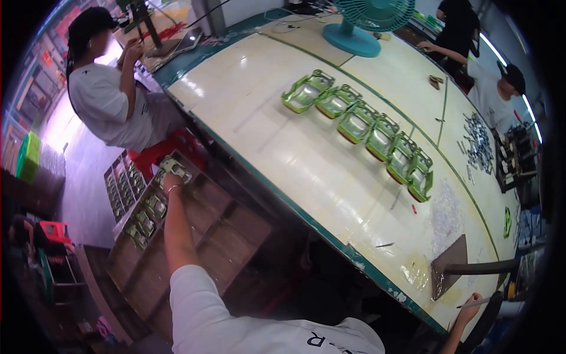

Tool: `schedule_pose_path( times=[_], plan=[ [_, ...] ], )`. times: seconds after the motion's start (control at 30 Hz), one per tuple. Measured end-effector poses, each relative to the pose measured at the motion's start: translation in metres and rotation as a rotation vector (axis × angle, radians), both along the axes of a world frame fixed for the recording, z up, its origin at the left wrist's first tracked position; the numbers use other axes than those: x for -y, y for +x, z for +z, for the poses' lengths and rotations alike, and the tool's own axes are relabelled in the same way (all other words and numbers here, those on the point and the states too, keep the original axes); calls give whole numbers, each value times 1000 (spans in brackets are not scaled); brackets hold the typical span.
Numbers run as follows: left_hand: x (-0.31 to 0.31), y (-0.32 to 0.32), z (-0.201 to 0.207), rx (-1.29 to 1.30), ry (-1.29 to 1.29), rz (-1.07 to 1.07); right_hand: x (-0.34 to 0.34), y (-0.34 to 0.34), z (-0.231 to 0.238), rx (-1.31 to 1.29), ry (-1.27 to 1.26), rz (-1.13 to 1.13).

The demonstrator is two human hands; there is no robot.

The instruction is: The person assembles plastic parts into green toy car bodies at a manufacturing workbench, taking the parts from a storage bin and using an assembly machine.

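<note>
My left arm reaches down to the brown divided tray (171,271) beside the table. At the tray's far corner, my left hand (172,181) is closed on a green-framed part (181,167); its fingertips are partly hidden. Similar green parts (146,221) lie in the compartments along the tray's left side. Over the table's near right edge, my right hand (469,311) is closed around a thin grey pointed tool (473,304). On the white table (283,159) stands a slanting row of several green frames with clear middles (358,121).
A dark stand with a bar (454,268) is close to my right hand, beside clear plastic scraps (446,215). A teal fan (354,38) stands at the back. One person (109,88) sits at the left; others work at the far right, near a pile of small metal parts (479,144).
</note>
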State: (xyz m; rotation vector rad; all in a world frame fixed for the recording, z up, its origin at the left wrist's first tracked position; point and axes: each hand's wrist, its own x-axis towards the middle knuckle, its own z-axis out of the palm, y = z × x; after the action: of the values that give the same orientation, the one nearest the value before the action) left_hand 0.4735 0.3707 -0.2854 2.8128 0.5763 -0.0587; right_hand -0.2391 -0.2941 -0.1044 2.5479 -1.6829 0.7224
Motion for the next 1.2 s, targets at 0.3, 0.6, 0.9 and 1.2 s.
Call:
schedule_pose_path(
  times=[0.3, 0.6, 0.9, 1.2],
  plan=[
    [110, -72, 212, 601, -58, -712, -3, -6, 3, 72, -5, 49],
    [279, -172, 242, 429, 85, -1432, 7, -5, -5, 117, -19, 110],
    [141, -109, 166, 1093, -602, -390, -36, 29, 34, -31, -55, -8],
    [-70, -99, 9, 133, 314, 469, -55, 56, 45, -46, -24, -180]
  ],
)
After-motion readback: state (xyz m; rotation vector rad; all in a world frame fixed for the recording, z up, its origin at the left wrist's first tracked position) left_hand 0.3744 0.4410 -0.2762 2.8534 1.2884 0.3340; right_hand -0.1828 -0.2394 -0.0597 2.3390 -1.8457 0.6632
